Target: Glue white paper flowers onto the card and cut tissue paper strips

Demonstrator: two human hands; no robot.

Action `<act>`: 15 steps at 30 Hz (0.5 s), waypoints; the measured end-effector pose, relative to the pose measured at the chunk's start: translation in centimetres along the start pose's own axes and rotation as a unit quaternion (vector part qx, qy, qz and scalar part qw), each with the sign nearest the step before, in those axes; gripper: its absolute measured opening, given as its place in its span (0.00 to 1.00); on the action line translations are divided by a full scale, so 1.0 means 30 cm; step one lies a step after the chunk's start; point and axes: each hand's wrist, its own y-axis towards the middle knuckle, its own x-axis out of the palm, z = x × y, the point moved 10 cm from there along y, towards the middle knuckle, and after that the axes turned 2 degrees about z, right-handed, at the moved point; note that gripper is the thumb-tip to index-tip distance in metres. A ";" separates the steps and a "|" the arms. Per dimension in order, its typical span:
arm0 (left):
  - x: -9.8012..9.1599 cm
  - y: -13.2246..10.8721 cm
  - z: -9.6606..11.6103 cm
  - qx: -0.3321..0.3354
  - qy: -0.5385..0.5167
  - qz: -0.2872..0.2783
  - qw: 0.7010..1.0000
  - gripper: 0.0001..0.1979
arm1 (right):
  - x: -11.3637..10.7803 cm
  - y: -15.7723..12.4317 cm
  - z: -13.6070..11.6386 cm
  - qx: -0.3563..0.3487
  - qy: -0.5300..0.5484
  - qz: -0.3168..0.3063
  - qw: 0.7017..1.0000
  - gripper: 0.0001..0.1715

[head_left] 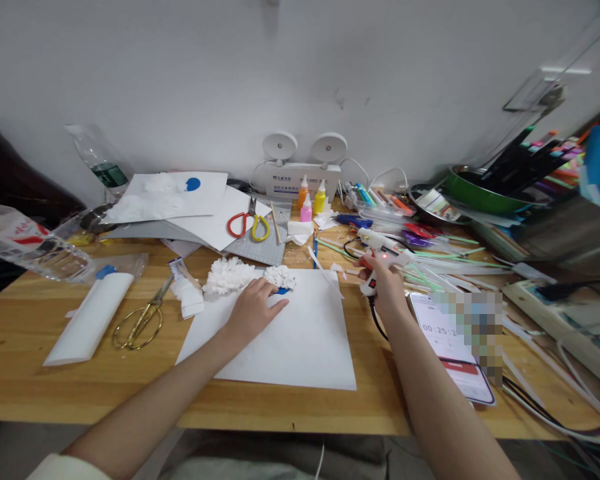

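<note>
My right hand [387, 290] is wrapped round the grip of a white hot glue gun [387, 252] with a small red light, held over the right side of the table. My left hand [254, 310] lies on a white sheet of paper [300, 347], thumb stretched out, fingertips at a white crumbly piece [280, 275] with a bit of blue [283, 291] at its lower edge. Left of that piece rests a larger white fluffy clump [227, 275]. The undersides of my left fingers are hidden.
Gold-handled scissors [140, 325] and a paper roll [93, 320] lie left. Behind are red-and-yellow scissors [250, 221], paint bottles [306, 208] and a white device [303, 180]. A phone [445, 340], glue sticks and a power strip [555, 320] crowd the right.
</note>
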 end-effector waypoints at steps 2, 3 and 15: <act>0.013 0.002 0.006 0.011 0.015 -0.007 1.000 0.07 | 0.000 0.002 -0.003 -0.004 0.000 0.002 1.000 0.11; 0.018 0.003 0.009 0.016 0.016 -0.011 1.000 0.07 | -0.001 0.003 -0.004 -0.007 0.000 0.003 1.000 0.11; 0.028 0.025 -0.010 0.004 -0.049 -0.029 0.998 0.07 | -0.009 0.015 -0.010 -0.010 -0.008 0.009 1.000 0.11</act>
